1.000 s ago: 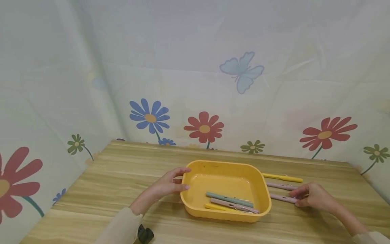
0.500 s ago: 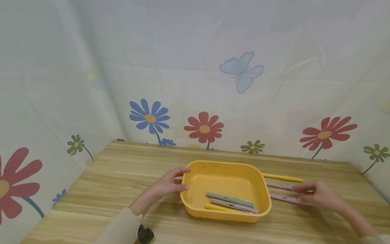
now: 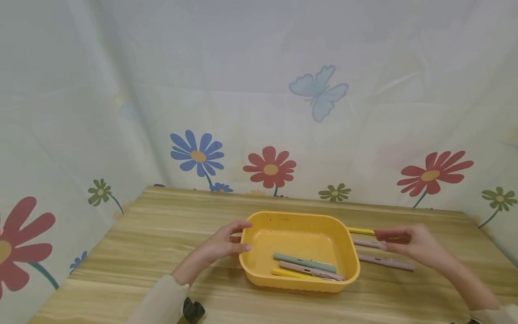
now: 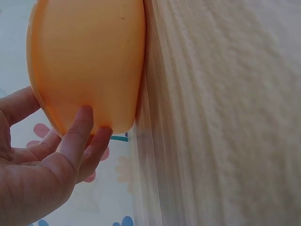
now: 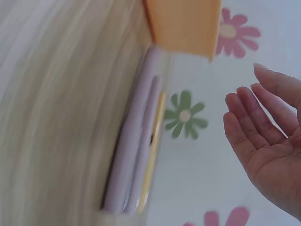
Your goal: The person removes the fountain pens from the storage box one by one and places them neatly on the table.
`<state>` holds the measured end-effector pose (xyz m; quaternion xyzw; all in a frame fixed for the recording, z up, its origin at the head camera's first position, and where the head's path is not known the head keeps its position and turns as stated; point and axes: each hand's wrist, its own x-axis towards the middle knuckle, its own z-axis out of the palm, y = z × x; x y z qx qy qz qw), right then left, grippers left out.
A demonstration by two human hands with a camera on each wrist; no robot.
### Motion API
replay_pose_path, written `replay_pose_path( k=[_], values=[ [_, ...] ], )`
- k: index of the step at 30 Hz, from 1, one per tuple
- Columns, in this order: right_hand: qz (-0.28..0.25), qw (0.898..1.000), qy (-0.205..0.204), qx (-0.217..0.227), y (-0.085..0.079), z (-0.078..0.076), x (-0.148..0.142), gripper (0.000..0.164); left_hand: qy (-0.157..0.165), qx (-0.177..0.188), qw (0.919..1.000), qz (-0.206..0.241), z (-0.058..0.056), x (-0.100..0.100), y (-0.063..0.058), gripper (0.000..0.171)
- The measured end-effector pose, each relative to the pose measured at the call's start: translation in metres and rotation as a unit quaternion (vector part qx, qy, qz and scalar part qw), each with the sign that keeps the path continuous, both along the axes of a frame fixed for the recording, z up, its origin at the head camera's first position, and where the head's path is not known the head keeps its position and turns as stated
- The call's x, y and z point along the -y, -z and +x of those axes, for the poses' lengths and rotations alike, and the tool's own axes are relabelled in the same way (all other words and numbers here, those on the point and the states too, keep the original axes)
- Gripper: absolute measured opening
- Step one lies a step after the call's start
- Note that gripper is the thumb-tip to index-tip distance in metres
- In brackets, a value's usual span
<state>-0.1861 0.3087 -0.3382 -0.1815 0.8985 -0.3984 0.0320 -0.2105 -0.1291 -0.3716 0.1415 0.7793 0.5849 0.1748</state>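
Observation:
My left hand (image 3: 222,243) holds the left rim of a yellow plastic tray (image 3: 283,245), thumb over the edge and fingers against the outer wall. Inside it lie a green pen (image 3: 303,262), a mauve pen (image 3: 311,271) and a yellow pen (image 3: 289,273). Right of the tray, another yellow pen (image 3: 361,231) and two mauve pens (image 3: 367,243) (image 3: 388,262) rest side by side on the table. Over these hovers my right hand (image 3: 413,245). Its fingers are relaxed and hold nothing; the right wrist view shows this hand (image 5: 268,127) apart from the pens.
The wooden table (image 3: 182,211) reaches back to a white curtain (image 3: 243,90) printed with flowers and a butterfly. A dark strap (image 3: 193,310) sits at the left wrist, by the cream sleeve (image 3: 158,301).
My right hand has left the nearest mauve pen, which now lies farther right, and moved away from me toward the yellow pen. The left hand and tray stay in place.

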Motion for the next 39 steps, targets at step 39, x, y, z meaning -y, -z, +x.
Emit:
replay_pose_path(
  k=[39],
  values=[
    [-0.033, 0.991, -0.128, 0.009, 0.030, -0.025, 0.125, 0.031, 0.004, -0.005, 0.9999, 0.010, -0.001, 0.002, 0.001, 0.056]
  ],
)
